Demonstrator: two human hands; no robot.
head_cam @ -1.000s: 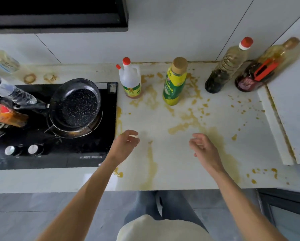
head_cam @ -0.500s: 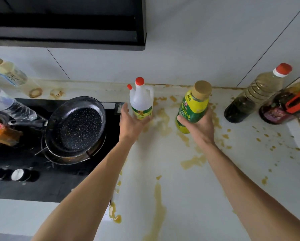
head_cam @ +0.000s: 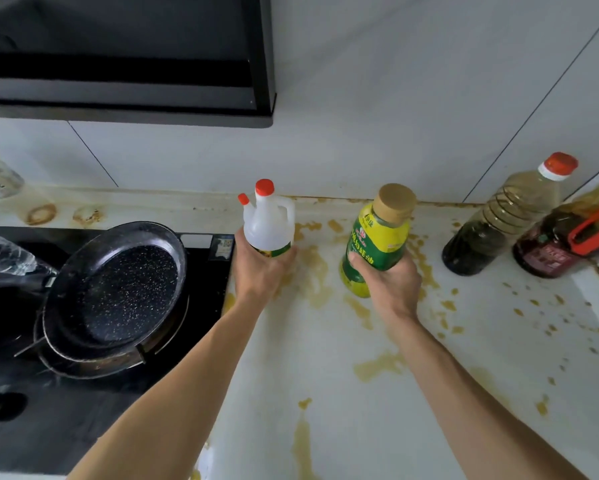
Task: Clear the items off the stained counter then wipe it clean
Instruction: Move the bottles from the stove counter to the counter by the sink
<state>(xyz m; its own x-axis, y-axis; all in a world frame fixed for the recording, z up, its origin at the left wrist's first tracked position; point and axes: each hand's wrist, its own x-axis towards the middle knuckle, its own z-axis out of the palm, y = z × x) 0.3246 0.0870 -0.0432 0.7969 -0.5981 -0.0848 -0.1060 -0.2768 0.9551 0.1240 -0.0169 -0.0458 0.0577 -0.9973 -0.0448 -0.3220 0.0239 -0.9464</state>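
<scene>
A white counter (head_cam: pixel 377 427) is smeared with yellow-brown stains. My left hand (head_cam: pixel 261 271) grips the lower part of a white plastic bottle (head_cam: pixel 267 223) with two red caps, near the back of the counter. My right hand (head_cam: pixel 391 285) grips a yellow-green bottle (head_cam: pixel 377 237) with a tan cap, tilted slightly to the right. At the back right stand a clear oil bottle (head_cam: pixel 506 216) with a red cap and a dark jug (head_cam: pixel 561 240) with an orange-red handle.
A black stove (head_cam: pixel 66 410) on the left carries a speckled black frying pan (head_cam: pixel 121 289). More bottles (head_cam: pixel 0 254) lie at the far left edge. A dark range hood (head_cam: pixel 125 64) hangs overhead. The white wall (head_cam: pixel 395 98) closes the back.
Both hands reached forward from the counter's front to the two middle bottles and closed round them. The camera moved closer and tilted up.
</scene>
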